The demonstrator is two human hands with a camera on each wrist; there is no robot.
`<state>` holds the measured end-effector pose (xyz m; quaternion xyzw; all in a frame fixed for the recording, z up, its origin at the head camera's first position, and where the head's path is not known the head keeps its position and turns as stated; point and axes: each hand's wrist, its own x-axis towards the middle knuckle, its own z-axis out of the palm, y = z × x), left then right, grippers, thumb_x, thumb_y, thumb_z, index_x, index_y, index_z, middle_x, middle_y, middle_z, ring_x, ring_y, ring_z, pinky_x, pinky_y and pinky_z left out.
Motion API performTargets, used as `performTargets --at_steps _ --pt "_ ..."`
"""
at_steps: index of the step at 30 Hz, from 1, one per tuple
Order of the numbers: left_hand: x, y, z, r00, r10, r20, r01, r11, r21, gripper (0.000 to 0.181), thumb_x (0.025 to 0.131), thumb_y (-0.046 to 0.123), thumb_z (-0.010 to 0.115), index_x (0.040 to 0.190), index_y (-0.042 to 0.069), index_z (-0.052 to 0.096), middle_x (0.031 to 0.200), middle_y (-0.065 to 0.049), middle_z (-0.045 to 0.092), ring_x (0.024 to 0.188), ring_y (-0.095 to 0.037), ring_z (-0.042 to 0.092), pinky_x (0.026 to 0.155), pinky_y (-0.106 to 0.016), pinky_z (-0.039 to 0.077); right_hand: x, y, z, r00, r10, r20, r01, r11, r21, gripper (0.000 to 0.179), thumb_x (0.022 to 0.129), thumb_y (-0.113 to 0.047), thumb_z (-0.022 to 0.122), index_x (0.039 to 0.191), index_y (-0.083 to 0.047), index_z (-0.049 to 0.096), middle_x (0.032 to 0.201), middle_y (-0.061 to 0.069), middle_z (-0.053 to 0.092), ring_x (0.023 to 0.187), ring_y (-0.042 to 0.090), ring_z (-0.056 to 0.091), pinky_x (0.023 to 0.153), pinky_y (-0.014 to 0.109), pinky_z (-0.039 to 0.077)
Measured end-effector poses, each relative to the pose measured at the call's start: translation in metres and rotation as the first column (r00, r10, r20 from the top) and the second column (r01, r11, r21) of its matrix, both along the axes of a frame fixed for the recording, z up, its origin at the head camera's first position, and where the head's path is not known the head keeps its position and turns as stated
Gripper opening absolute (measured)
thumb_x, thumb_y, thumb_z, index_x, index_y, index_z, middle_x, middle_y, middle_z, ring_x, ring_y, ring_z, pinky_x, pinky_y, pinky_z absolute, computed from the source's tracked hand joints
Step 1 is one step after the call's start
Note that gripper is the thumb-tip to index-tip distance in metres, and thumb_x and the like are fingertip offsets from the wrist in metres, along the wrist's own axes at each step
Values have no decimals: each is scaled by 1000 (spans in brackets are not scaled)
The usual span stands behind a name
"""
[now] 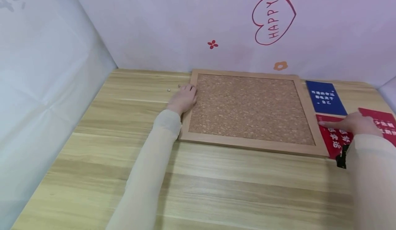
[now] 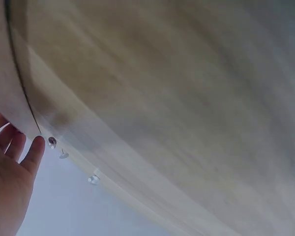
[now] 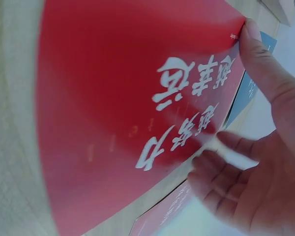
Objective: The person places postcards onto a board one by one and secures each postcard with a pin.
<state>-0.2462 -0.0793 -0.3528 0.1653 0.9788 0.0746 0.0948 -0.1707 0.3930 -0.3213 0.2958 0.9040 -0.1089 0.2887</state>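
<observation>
A cork board (image 1: pixel 247 109) in a pale wooden frame lies flat on the table. My left hand (image 1: pixel 184 97) rests over the frame's left edge, its fingertips at the frame (image 2: pixel 12 93) in the left wrist view. At the board's right side, my right hand (image 1: pixel 360 123) touches a red card (image 1: pixel 334 144) with white lettering. In the right wrist view, the thumb (image 3: pixel 258 46) lies on a corner of this red card (image 3: pixel 103 88), and the other fingers (image 3: pixel 216 182) are loosely bent beside its edge. The hand hides part of the card.
A blue card (image 1: pixel 325 97) lies beyond the red one, and another red card (image 1: pixel 382 123) lies to the right. Small pushpins (image 2: pixel 93 180) sit left of the board. A white printed sheet (image 1: pixel 154 27) hangs behind the wooden table (image 1: pixel 102 154).
</observation>
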Motion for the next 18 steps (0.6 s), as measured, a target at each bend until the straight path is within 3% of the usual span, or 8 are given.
performTargets --at_steps 3,6,11,15,18 --pt "-1 1 -1 1000 5 4 -5 1000 10 45 105 24 29 146 5 33 152 -12 33 143 -28 29 119 -37 26 2 -5 3 993 -114 33 116 992 -40 102 91 -57 41 138 22 -5 127 42 20 117 51 33 98 52 48" --pt "-1 1 -1 1000 7 7 -8 1000 16 45 104 24 29 146 5 33 152 -12 33 143 -28 28 119 -37 25 3 -7 5 983 -179 37 181 981 -66 102 92 -56 40 138 20 -10 131 42 15 121 51 27 103 53 45" --pt "-1 -1 0 1000 10 22 -11 1000 29 46 104 25 30 146 6 33 152 -11 32 144 -27 27 119 -36 25 4 -9 7 983 -182 28 183 981 -71 101 92 -55 39 139 20 -8 131 41 17 119 51 29 102 53 45" --pt "-1 -3 1 999 17 35 -18 999 33 46 104 26 30 146 7 32 152 -9 32 144 -25 26 120 -35 24 -1 2 -4 985 -174 19 175 981 -79 106 90 -59 43 140 19 -9 133 42 14 121 51 26 101 55 45" --pt "-1 -2 2 999 23 42 -24 999 31 46 104 26 29 147 8 31 153 -9 32 145 -25 25 120 -35 23 -8 18 -18 978 -210 -7 208 973 -98 132 74 -75 55 140 13 -18 136 42 7 121 53 23 93 57 50"
